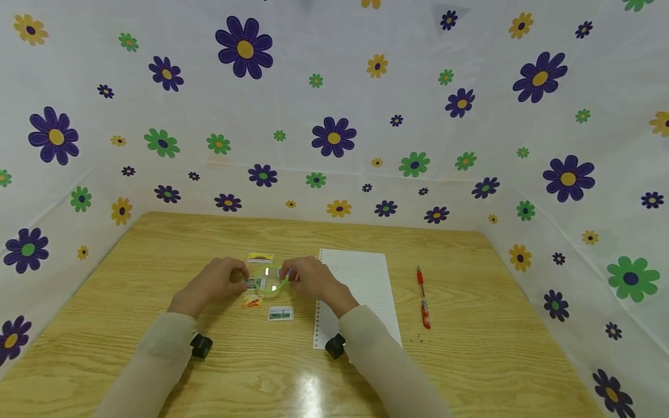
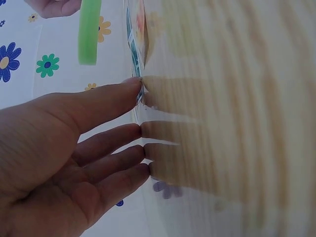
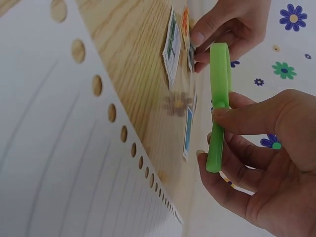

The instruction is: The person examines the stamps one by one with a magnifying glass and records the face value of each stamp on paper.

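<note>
My right hand [image 1: 312,278] grips the handle of a green-rimmed magnifying glass [image 3: 219,74], thumb on one side and fingers on the other. The round lens is held above several stamps on the wooden table. Beneath and left of it lies a dark-toned stamp [image 1: 254,283]. At this stamp, my left hand [image 1: 215,283] rests its thumb and fingertips on the tabletop, fingers fairly straight. A yellow stamp [image 1: 260,258] lies beyond the lens, and a red-and-yellow stamp [image 1: 252,301] nearer. A bluish stamp [image 3: 188,133] is partly hidden by the right hand in the head view.
Closer to me lies a stamp with a green picture [image 1: 280,313]. A lined sheet of paper [image 1: 360,284] lies under the right forearm. Right of it is a red pen [image 1: 423,296], with small dark specks nearby. Flower-patterned white cloth [image 1: 292,116] surrounds the table.
</note>
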A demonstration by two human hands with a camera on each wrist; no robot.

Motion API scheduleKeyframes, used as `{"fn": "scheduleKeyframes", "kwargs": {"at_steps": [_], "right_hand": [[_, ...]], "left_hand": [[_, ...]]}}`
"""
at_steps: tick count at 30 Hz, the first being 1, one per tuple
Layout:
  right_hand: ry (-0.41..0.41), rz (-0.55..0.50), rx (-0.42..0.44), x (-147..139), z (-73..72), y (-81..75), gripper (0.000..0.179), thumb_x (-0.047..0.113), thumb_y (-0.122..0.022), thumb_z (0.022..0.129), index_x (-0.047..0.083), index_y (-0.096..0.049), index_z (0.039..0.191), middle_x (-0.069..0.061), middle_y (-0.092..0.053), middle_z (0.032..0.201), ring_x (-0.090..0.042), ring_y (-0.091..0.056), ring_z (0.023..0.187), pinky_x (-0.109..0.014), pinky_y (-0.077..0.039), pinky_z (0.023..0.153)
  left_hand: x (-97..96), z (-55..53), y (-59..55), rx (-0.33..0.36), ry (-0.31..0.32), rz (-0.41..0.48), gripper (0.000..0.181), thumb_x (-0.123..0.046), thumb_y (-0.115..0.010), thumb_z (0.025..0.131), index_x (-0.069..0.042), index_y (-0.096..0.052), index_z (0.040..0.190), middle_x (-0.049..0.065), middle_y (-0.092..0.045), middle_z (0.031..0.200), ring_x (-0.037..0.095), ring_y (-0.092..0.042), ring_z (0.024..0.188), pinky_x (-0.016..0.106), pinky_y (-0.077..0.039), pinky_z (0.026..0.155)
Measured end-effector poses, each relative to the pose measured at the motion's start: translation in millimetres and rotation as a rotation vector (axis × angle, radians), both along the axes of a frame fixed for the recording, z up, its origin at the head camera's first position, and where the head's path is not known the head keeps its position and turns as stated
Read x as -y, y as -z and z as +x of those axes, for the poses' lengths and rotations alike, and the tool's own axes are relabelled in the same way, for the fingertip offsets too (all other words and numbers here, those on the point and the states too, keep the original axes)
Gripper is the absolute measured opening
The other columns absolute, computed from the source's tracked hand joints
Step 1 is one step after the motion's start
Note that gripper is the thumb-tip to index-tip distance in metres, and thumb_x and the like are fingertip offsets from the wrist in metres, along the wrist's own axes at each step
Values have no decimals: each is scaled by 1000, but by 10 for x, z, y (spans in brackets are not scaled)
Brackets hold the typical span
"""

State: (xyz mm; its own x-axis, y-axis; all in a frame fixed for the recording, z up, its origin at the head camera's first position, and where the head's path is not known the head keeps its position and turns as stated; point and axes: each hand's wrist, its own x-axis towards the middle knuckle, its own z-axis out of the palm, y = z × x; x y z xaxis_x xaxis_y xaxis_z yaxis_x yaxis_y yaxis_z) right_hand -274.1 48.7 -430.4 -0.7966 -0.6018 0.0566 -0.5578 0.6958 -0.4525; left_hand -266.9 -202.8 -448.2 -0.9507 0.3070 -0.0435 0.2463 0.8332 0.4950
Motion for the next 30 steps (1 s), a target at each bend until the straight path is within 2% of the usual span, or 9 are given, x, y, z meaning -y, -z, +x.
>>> {"fn": "scheduleKeyframes", "kwargs": {"at_steps": [16,22,30], "right_hand": [[20,30,18,56,-7,4,23,-2,-68,93,16,-77,105,-7,-78,105,-20,-73,96,-31,-59,79],[5,40,2,71,9,-3,25,-3,-66,93,17,-77,105,-7,-79,106,-20,-73,98,-29,-58,76],[-2,33,14,82,15,2,28,-6,-65,92,16,-76,103,-8,-78,106,-21,-73,98,-27,-56,73]], "left_hand": [[5,-3,10,12,-12,-2,15,-18,-78,92,-10,-74,105,14,-71,115,30,-56,103,57,-47,100],[2,-2,0,19,-11,-4,15,-18,-78,92,-10,-74,105,14,-70,114,29,-56,101,55,-49,98],[1,-1,-8,20,-9,-3,15,-18,-78,92,-10,-74,105,16,-70,119,32,-57,107,59,-47,104]]}}
